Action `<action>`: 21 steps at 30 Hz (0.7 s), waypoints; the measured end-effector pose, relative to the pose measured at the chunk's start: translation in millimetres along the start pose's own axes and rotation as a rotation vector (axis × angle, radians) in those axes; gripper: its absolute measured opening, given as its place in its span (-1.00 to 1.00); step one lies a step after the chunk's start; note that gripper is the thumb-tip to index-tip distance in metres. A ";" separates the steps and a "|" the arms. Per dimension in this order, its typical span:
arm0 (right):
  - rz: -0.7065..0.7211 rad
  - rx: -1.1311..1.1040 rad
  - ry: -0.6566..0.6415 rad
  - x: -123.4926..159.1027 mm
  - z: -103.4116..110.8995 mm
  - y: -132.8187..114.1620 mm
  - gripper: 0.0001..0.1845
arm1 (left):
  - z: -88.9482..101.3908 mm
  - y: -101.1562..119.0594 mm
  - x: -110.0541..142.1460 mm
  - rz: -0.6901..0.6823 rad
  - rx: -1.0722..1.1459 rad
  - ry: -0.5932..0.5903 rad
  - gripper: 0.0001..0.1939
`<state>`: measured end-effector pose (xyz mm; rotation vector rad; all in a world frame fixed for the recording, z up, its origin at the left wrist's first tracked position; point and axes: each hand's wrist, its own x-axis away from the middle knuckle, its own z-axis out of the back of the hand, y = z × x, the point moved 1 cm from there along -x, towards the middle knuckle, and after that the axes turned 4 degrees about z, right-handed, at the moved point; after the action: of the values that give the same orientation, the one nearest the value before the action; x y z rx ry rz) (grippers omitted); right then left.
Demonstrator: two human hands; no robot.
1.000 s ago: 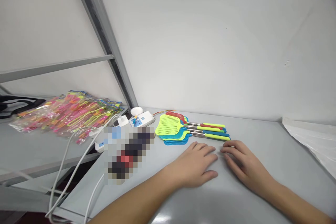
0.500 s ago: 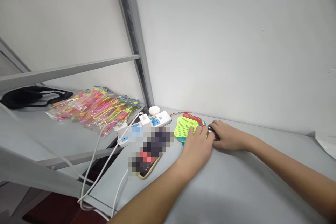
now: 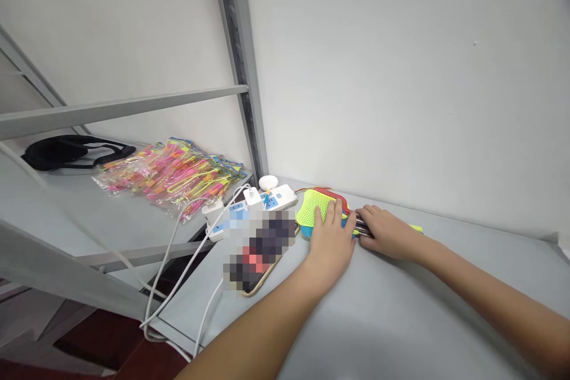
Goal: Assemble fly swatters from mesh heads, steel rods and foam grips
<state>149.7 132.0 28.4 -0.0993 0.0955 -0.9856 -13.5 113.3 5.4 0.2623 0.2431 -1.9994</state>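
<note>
A stack of several bright fly swatters [image 3: 312, 205] lies on the grey table [image 3: 401, 309] near the wall, yellow-green mesh head on top, red and blue ones under it. My left hand [image 3: 332, 237] lies flat on the mesh heads, fingers stretched out. My right hand [image 3: 385, 231] is closed over the metal shafts of the swatters just right of the heads. A yellow-green handle tip [image 3: 416, 228] sticks out past my right wrist.
A phone [image 3: 258, 249] with a blurred screen lies left of the swatters. White power strips [image 3: 271, 199] with plugs and cables sit at the table's far-left corner. A metal shelf [image 3: 89, 219] on the left carries packets of colourful toys [image 3: 173, 175] and a black bag [image 3: 66, 151].
Both hands moved from the bare table up to the swatters. The left now presses on the heads and the right grips the shafts. The view swung left.
</note>
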 end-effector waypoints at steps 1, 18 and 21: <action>0.008 -0.004 0.007 2.4 1.6 0.5 -0.65 | 0.5 -0.3 0.0 -0.002 -0.001 -0.001 -0.43; 0.125 -0.025 0.352 6.6 1.4 12.3 -0.73 | 15.0 -5.1 -2.0 -0.008 0.011 0.101 -0.34; 0.107 -0.015 0.357 10.9 4.9 8.3 -0.73 | 24.7 -9.7 -4.7 -0.017 0.021 0.148 -0.43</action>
<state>163.1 127.7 31.9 0.0686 0.4312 -0.8876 -22.2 114.4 30.8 0.4233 0.3187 -2.0027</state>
